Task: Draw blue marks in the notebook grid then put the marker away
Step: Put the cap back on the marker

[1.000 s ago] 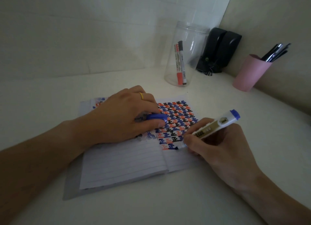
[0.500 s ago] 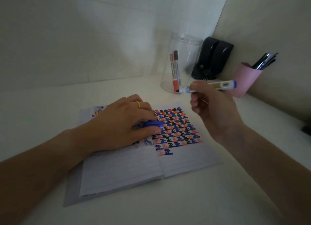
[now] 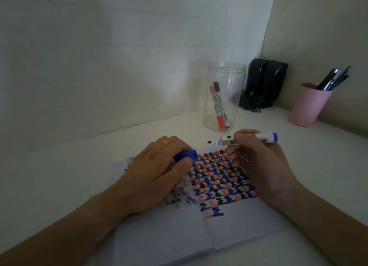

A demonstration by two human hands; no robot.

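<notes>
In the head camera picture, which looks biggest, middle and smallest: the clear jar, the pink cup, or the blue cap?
1. Clear jar, the tallest.
2. Pink cup, shorter than the jar, at a similar distance.
3. Blue cap in the left hand, plainly smallest though nearer the camera.

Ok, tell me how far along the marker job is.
Done: the notebook grid is filled with blue, red and black marks, and the tip is off the page. In hand: the right hand holds the uncapped blue marker level above the page, while the left hand has the blue cap in its grip. Left: cap it and put it away, probably in the clear jar with the other markers.
</notes>
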